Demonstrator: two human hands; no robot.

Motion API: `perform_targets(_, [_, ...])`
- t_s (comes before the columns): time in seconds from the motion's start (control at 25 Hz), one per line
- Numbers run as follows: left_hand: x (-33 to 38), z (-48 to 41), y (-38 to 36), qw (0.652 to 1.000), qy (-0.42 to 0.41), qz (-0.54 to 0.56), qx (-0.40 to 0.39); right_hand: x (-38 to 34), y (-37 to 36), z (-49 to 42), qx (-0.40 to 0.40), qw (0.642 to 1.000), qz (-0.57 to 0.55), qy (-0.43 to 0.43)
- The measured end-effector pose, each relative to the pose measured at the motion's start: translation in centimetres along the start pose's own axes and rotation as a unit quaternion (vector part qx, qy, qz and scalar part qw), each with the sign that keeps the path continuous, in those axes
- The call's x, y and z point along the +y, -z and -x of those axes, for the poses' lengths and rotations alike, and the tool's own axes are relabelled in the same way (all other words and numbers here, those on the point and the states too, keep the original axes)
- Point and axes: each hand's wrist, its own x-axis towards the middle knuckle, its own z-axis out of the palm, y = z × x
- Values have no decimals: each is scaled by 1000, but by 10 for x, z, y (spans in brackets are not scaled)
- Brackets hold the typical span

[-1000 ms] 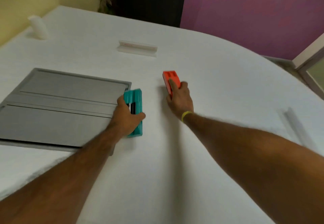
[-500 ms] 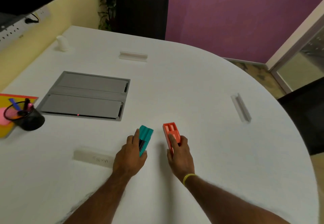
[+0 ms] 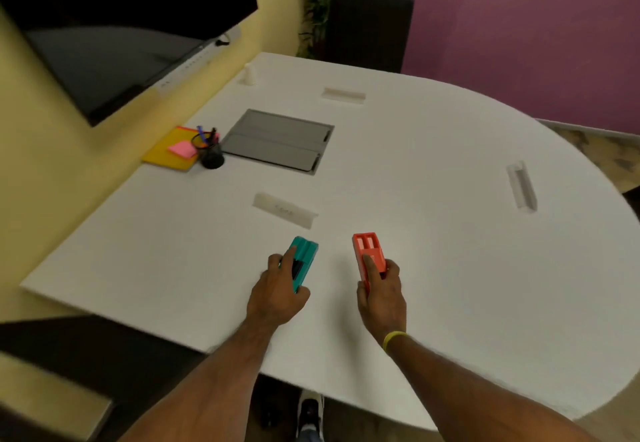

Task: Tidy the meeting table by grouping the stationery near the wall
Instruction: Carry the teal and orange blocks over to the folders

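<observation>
My left hand (image 3: 277,289) grips a teal stapler-like block (image 3: 304,254) over the white table (image 3: 433,171), its fingers wrapped round the sides. My right hand (image 3: 381,289) grips an orange block (image 3: 367,251) of the same kind, with the forefinger lying along its top. The two blocks are apart, side by side, near the table's front. By the yellow wall stand a black mesh pen cup (image 3: 209,151) with pens, a yellow folder (image 3: 162,154) and a pink sticky-note pad (image 3: 181,148) on it.
A grey cable hatch (image 3: 277,140) is set in the table next to the pen cup. Clear name-plate holders (image 3: 285,211) (image 3: 521,187) (image 3: 343,94) lie around. A white object (image 3: 249,74) stands far left. A dark screen (image 3: 104,33) hangs on the wall; a black chair (image 3: 370,26) stands behind.
Both hands have drawn back toward the table's front edge with the teal and orange blocks still held. My view has pulled away and now takes in the wall, the screen and the pen cup.
</observation>
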Motion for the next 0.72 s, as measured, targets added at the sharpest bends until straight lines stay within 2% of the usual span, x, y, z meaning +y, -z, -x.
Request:
perform_targets(0.16, [-17, 63, 39, 998, 5, 13, 62, -32, -6, 47, -12, 999, -23, 38])
perform_targets(0.36, [-69, 107, 101, 993, 13, -31, 113, -101, -27, 86, -6, 997, -46, 60])
perform_targets(0.52, [-140, 126, 155, 991, 15, -38, 124, -182, -59, 108, 3, 995, -61, 85])
perform_targets(0.72, [-235, 139, 234, 989, -12, -36, 144, -290, -91, 131, 36, 994, -72, 72])
